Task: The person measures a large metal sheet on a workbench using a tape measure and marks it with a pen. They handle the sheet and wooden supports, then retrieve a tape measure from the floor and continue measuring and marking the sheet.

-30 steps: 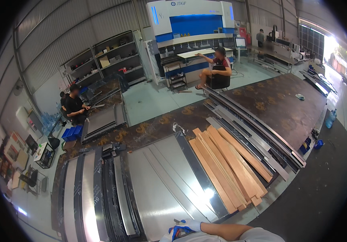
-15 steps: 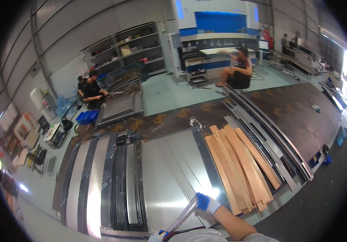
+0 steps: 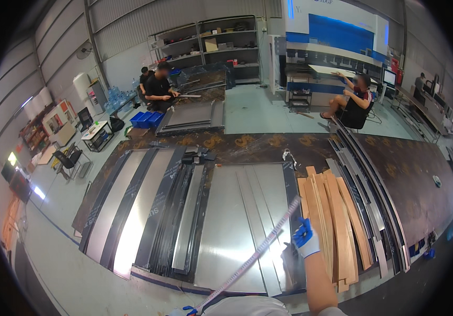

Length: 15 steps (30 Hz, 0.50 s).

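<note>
A long pale measuring tape [image 3: 252,258] with marks along it slants over the bare metal sheet [image 3: 226,210], from the bottom edge up to the right. At its lower end my left hand [image 3: 188,310], in a white and blue glove, is closed on it; only the fingertips show. My right hand [image 3: 306,239], gloved alike, hovers just right of the tape's upper part, fingers apart and holding nothing visible. The tape's far end sticks up beyond this hand, near the sheet's dark right-hand border.
Wooden strips [image 3: 331,226] lie to the right, then long metal profiles [image 3: 366,189]. Film-edged metal strips [image 3: 137,205] lie on the left. Across the dark table, a person [image 3: 159,87] works by blue bins [image 3: 146,119]; another person [image 3: 360,95] sits at a large machine.
My right hand has moved away from the tape, farther out and to the right. More of the tape now shows, reaching past that hand. The view has shifted too.
</note>
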Available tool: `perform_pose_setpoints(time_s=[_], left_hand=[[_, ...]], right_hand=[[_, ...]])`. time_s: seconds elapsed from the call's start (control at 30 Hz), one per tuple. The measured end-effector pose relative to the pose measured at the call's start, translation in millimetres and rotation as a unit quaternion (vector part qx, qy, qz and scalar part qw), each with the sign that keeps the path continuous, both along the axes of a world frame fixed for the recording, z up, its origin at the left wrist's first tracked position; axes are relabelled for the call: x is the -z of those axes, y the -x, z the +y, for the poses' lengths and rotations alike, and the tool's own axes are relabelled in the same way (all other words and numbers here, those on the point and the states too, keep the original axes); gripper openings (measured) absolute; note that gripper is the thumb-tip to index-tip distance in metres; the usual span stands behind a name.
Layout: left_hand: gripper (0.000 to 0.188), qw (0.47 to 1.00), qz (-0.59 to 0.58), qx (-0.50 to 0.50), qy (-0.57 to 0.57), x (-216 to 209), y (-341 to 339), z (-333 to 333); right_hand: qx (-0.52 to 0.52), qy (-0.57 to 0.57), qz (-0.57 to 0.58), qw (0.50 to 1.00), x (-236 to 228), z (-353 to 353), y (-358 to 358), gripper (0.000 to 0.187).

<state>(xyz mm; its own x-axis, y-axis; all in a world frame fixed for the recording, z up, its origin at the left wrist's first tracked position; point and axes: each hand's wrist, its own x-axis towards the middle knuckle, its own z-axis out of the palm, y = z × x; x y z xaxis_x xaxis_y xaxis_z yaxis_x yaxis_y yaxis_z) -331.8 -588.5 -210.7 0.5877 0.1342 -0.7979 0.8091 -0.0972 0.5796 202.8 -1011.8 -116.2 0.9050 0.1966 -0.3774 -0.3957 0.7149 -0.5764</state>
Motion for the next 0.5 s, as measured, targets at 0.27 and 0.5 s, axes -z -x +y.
perform_pose_setpoints(time_s=[0.27,0.5], left_hand=[[0.03,0.903,-0.111,0.286,-0.3,66.9,0.5,1.2],[0.034,0.98,-0.051,0.008,-0.19,99.7,-39.2,0.1]], right_hand=[[-0.184,0.149,-0.055,0.97,94.1,91.8,144.1,0.034],[-0.305,0.081,0.137,0.939,87.0,90.7,205.0,0.029]])
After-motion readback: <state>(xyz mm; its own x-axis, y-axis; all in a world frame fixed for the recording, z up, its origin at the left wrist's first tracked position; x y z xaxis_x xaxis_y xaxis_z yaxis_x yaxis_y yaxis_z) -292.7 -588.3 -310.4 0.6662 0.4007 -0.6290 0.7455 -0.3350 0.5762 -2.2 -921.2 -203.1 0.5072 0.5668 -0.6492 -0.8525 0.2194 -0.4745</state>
